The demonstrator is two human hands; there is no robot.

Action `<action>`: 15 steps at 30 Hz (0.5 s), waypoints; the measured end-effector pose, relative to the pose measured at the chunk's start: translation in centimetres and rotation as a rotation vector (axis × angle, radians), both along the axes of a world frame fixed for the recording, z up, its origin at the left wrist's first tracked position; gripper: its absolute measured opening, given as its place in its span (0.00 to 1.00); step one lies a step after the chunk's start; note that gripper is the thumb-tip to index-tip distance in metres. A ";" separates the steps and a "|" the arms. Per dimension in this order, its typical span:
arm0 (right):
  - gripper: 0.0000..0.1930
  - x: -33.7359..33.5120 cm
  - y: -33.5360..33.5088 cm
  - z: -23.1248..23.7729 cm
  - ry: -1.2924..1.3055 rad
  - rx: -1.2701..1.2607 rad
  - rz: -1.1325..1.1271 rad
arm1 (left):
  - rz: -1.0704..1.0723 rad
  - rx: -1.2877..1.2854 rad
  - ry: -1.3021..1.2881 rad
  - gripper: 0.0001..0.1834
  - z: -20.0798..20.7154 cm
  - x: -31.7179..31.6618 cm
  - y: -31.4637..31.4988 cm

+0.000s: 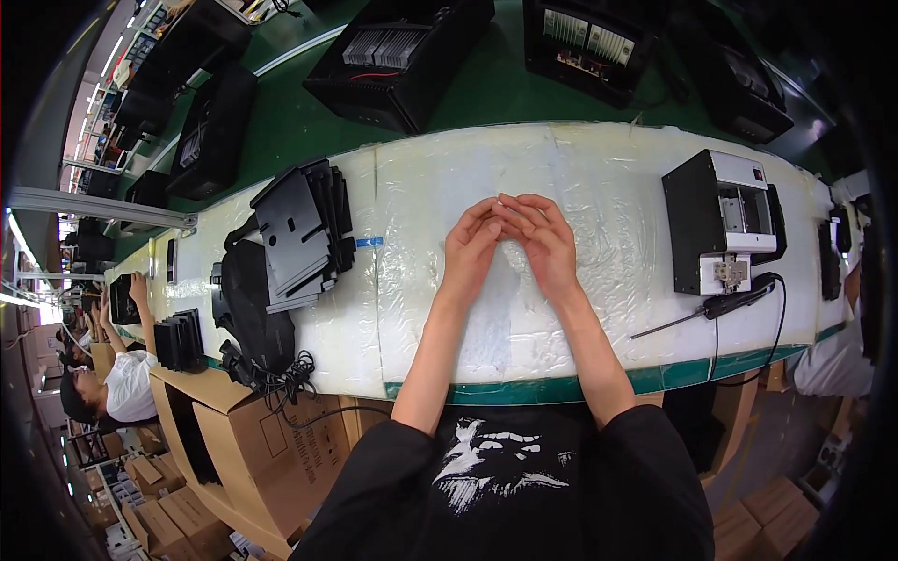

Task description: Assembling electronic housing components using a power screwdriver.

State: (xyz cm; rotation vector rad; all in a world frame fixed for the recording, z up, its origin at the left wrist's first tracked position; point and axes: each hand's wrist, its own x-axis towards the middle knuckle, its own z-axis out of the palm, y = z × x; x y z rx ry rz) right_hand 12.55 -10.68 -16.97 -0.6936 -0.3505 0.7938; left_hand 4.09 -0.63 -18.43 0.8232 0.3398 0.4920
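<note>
I see two bare hands raised above the middle of a long counter [421, 187] that is white, wrapped in wrinkled clear film and edged in green on the near side. The left grip [468, 243] and the right grip [544, 238] come together in a loose cup, palms inward, fingers curled and their tips meeting at the far end; I cannot tell whether something small is pinched there. The forearms reach in from the near side, out of black short sleeves. To the left, well apart from the left grip, a stack of flat black panels [295, 224] sits fanned and tilted, with a short strip of blue tape [369, 242] just right of it. Beside the stack, on its near side, I make out a dark cloth-like bundle [262, 304] and a tangle of black cable [297, 374] at the near edge. To the right, an electric screwdriver [725, 304] lies on the counter, its long thin bit pointing left, just on the near side of a black-and-white screw feeder [744, 215]. Beyond the counter, black equipment housings [398, 89] with metal fins stand on a green surface [510, 89]. At far left, a co-worker in a white shirt [131, 385] handles a black box; an open cardboard box [271, 449] stands near left, below the counter.
</note>
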 end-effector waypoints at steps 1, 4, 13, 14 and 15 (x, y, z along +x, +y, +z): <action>0.19 0.0 0.0 0.0 0.001 -0.001 -0.001 | 0.001 0.027 -0.007 0.19 0.0 0.0 -0.1; 0.20 0.0 0.0 0.0 -0.018 -0.003 0.005 | 0.033 0.083 -0.008 0.19 -0.1 0.1 -0.4; 0.23 -0.6 -0.1 0.0 -0.250 -0.130 -0.061 | 0.139 0.241 0.046 0.18 -0.3 0.2 -1.2; 0.23 -0.7 -0.1 0.2 -0.287 -0.136 -0.071 | 0.143 0.214 0.051 0.18 -0.4 0.2 -1.1; 0.23 -0.8 -0.1 0.3 -0.324 -0.141 -0.082 | 0.142 0.214 0.052 0.18 -0.5 0.2 -1.1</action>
